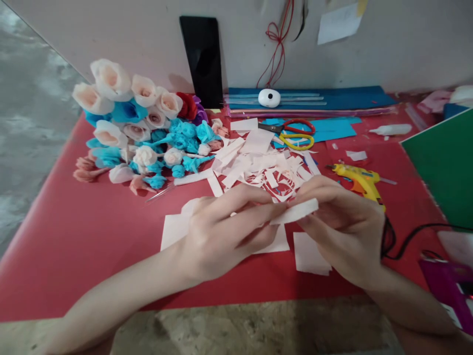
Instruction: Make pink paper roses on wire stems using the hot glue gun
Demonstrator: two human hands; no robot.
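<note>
My left hand (225, 229) and my right hand (343, 224) meet over the red table cover (92, 236), both pinching one small pale pink paper piece (295, 212) between thumb and fingers. The piece is held flat, a little above the table. Under my hands lie a few larger pink paper squares (310, 254). Just beyond them is a heap of pink paper scraps (258, 165).
A pile of white, pink and blue paper flowers (140, 133) lies at the left. A yellow glue gun (360, 180) with a black cord sits right of my hands. Scissors (295, 134), blue sheets (332, 98), a green sheet (443, 162) and a dark phone (203, 59) stand behind.
</note>
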